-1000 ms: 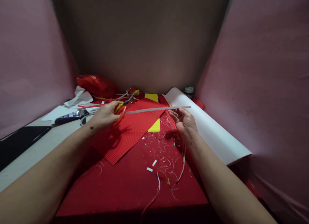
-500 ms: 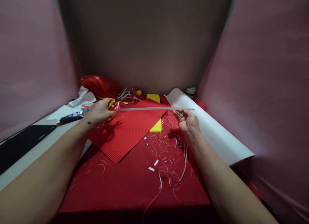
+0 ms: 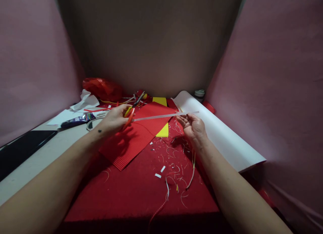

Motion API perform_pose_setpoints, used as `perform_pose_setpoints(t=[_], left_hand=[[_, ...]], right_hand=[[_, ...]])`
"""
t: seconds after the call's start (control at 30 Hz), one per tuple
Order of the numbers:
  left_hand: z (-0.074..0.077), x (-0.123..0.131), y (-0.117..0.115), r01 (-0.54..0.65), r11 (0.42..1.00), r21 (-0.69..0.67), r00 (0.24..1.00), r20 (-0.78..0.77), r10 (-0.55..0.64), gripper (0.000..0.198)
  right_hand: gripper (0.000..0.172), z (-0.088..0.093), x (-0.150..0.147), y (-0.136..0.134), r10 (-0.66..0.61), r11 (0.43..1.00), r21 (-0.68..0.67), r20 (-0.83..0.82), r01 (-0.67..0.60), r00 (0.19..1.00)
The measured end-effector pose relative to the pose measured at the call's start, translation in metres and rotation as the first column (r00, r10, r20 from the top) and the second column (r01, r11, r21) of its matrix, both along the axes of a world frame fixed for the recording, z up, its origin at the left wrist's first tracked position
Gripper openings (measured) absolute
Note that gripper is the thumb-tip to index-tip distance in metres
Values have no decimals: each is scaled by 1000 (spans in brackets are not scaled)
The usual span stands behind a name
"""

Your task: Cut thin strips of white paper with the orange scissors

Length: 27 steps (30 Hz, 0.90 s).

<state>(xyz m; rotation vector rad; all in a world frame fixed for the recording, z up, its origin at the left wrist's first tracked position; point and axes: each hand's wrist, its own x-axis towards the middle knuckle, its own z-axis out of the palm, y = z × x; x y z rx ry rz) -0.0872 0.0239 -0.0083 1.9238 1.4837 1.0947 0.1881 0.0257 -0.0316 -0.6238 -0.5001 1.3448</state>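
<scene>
My left hand (image 3: pixel 118 117) is closed around scissors (image 3: pixel 130 113) with orange and yellow handles, their blades pointing away from me to the upper right. A thin, pale translucent strip (image 3: pixel 156 117) stretches across from my left hand to my right hand (image 3: pixel 193 125). The right thumb and fingers pinch it near its far end, and a short piece sticks out beyond them. Whether the left fingers also grip the strip is hard to see. Below it lies a red corrugated sheet (image 3: pixel 136 143), partly over a yellow sheet (image 3: pixel 163 130).
A white roll (image 3: pixel 222 136) lies along the right side, with a lidded jar (image 3: pixel 200 94) behind it. Thread scraps and white bits (image 3: pixel 157 176) litter the red cloth (image 3: pixel 126 197). On the left are a black flat object (image 3: pixel 27 150), a dark tube (image 3: pixel 78 120) and a red plastic bag (image 3: pixel 102 88).
My left hand has moved right with the scissors, closer to my right hand. The strip now slants up to the right, and a white ring shows beside my left wrist.
</scene>
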Motion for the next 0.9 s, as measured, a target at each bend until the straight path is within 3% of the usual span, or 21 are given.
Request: perform_pose_setpoints(t=[0.17,0.33,0.57,0.73,0.8,0.9], left_hand=[[-2,40,-9,193,978,-84,944,287,-162,57],[-7,56,-13,241,970,-39,927,306,-218,58],[-7,60,-20,200,980,21,960,195,-200,53],[-11,57,-17,182,982,51,976,113,-187,48],[-12,53,-16,139,986,89,990,-8,-139,47],[-8,48,-20,16,976,217,968,-248,39,51]], right_hand=[[18,2,-2,-3,15,1000,-10,30,-15,999],[15,1,-4,-4,63,996,57,61,-67,996],[5,1,-10,-9,121,985,110,108,-133,987],[5,1,-17,-17,159,972,131,242,-195,957],[4,1,-20,-18,182,965,132,274,-225,944],[5,0,-22,-19,184,965,134,275,-227,944]])
